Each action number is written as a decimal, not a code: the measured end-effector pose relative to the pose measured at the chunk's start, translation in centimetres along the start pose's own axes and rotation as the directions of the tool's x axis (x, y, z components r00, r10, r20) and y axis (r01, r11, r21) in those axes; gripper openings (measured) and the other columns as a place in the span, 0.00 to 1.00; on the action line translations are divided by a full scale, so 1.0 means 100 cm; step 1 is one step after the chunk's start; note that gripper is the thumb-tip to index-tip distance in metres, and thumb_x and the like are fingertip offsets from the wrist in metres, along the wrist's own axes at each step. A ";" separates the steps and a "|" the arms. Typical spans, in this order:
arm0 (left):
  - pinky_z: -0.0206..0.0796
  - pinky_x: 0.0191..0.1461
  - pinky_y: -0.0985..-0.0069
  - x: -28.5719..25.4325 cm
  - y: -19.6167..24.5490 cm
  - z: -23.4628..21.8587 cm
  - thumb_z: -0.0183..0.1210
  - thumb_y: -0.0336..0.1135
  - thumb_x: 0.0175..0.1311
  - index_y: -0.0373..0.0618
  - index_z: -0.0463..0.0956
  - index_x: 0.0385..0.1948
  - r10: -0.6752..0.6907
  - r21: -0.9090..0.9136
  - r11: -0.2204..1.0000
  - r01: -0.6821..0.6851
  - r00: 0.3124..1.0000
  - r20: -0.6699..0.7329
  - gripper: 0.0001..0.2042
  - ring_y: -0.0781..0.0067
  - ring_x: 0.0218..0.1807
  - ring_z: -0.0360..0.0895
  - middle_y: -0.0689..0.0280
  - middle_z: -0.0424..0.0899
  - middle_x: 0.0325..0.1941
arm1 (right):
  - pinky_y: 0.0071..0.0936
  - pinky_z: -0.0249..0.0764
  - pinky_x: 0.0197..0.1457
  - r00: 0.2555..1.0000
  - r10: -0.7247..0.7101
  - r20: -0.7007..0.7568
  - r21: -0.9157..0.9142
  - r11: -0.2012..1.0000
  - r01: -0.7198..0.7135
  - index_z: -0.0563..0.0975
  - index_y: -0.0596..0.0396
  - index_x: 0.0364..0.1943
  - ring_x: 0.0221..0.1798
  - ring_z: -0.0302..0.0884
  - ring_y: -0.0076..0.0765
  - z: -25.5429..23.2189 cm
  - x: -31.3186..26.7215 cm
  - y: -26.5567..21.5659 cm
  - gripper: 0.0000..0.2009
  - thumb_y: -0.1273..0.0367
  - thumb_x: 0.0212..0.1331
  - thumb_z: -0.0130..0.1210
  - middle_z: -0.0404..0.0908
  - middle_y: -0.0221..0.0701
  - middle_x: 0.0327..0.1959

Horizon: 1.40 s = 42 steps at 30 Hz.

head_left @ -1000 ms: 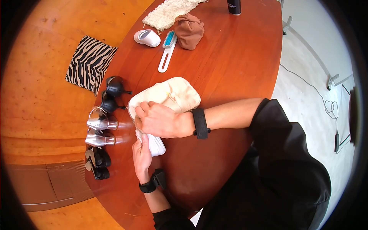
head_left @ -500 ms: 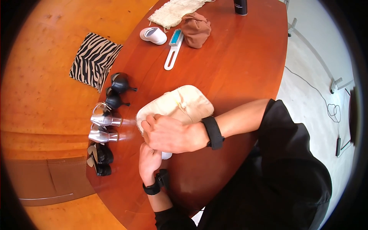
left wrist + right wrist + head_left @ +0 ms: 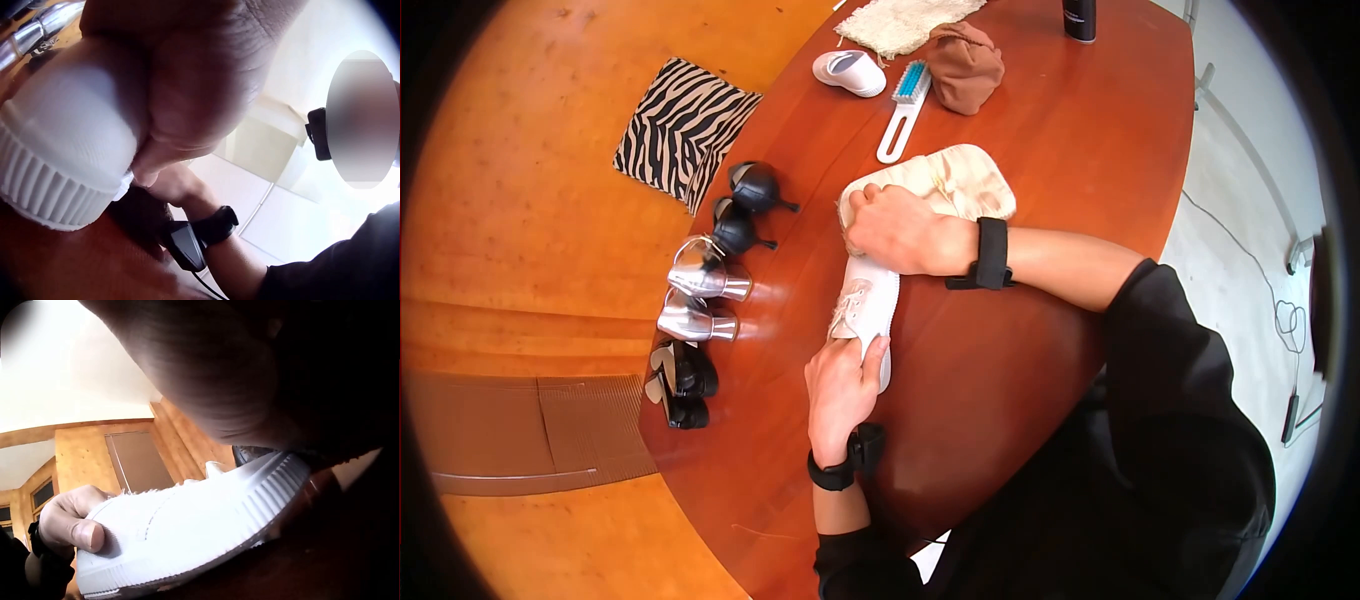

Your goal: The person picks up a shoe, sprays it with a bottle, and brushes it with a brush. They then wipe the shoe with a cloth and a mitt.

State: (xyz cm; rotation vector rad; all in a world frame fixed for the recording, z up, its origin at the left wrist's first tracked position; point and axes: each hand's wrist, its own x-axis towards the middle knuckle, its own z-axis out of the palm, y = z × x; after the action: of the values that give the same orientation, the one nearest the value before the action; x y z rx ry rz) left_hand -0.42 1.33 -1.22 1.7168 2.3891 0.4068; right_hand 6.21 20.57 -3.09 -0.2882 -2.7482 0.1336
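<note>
My left hand [image 3: 838, 392] holds a white lace-up sneaker [image 3: 868, 300], the fingers in at its opening and the thumb along its side. Over the toe end, my right hand [image 3: 905, 230] grips one end of a cream cloth pad [image 3: 975, 185] with a small yellow tie. In the right wrist view the sneaker [image 3: 187, 531] shows its ribbed sole edge, and the left thumb presses near the heel. The left wrist view has a ribbed end of the sneaker [image 3: 69, 144] close up. My right fingertips are partly hidden.
Along the table's left edge stand black heels [image 3: 745, 210], silver heels [image 3: 702, 290] and black shoes [image 3: 683, 385]. Farther back are a white brush [image 3: 897, 138], another white shoe [image 3: 852, 72], a brown cloth [image 3: 967, 70], a fluffy cream cloth [image 3: 905, 22] and a black can [image 3: 1080, 20].
The sneaker, mostly hidden under my hands before, now shows its laced upper. My right hand and the pad have moved away from me, towards the toe; the hands are farther apart.
</note>
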 end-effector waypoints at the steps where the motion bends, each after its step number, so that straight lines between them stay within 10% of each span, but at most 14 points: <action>1: 0.63 0.29 0.58 0.000 -0.001 0.000 0.52 0.42 0.62 0.36 0.74 0.19 -0.005 0.025 1.000 0.005 1.000 0.012 0.18 0.46 0.26 0.73 0.50 0.76 0.22 | 0.31 0.74 0.33 1.000 -0.005 0.002 0.002 1.000 0.005 0.81 0.56 0.25 0.37 0.74 0.41 0.001 0.000 -0.003 0.07 0.71 0.40 0.55 0.76 0.41 0.32; 10: 0.64 0.30 0.58 0.000 0.005 0.004 0.54 0.40 0.60 0.38 0.76 0.23 0.058 0.033 0.998 -0.057 0.998 -0.038 0.13 0.47 0.28 0.74 0.52 0.77 0.25 | 0.29 0.74 0.32 0.949 -0.315 -0.003 0.134 0.940 0.313 0.80 0.58 0.21 0.34 0.76 0.39 -0.029 -0.023 -0.051 0.06 0.71 0.37 0.56 0.77 0.39 0.27; 20: 0.67 0.26 0.61 0.002 0.017 0.010 0.55 0.43 0.60 0.37 0.76 0.24 0.074 0.205 0.977 -0.062 0.996 -0.054 0.15 0.52 0.29 0.76 0.54 0.78 0.25 | 0.39 0.73 0.37 0.977 -0.166 0.130 0.413 0.905 0.099 0.80 0.56 0.33 0.38 0.76 0.48 -0.007 0.002 -0.022 0.13 0.72 0.37 0.56 0.77 0.40 0.30; 31: 0.65 0.27 0.60 0.001 0.019 0.008 0.55 0.40 0.61 0.36 0.73 0.23 0.074 0.190 0.980 -0.060 0.995 -0.065 0.14 0.50 0.28 0.74 0.53 0.77 0.23 | 0.35 0.74 0.42 0.998 -0.059 0.019 0.145 0.988 0.056 0.81 0.58 0.27 0.41 0.77 0.44 0.003 0.001 -0.016 0.09 0.71 0.41 0.54 0.79 0.43 0.34; 36: 0.63 0.29 0.57 0.000 0.017 0.010 0.55 0.38 0.60 0.36 0.74 0.23 0.080 0.125 0.990 -0.067 0.992 -0.102 0.13 0.47 0.27 0.73 0.51 0.75 0.21 | 0.35 0.74 0.39 0.968 -0.157 0.194 0.220 0.969 0.113 0.80 0.56 0.30 0.40 0.75 0.43 -0.019 -0.006 -0.033 0.11 0.71 0.38 0.56 0.76 0.38 0.31; 42: 0.66 0.32 0.57 -0.004 0.011 0.015 0.55 0.34 0.57 0.37 0.77 0.30 -0.008 0.116 0.993 0.007 1.000 0.006 0.08 0.45 0.31 0.75 0.49 0.78 0.28 | 0.36 0.72 0.39 0.946 -0.320 -0.045 0.489 0.819 0.300 0.79 0.55 0.29 0.40 0.73 0.45 -0.026 -0.015 -0.053 0.11 0.73 0.35 0.56 0.74 0.37 0.31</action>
State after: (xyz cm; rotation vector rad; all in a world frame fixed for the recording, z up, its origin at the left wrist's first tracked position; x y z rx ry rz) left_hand 1.14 1.43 -2.31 1.7528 2.4591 0.2655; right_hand 7.59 15.17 -0.55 0.3061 -2.6351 0.7412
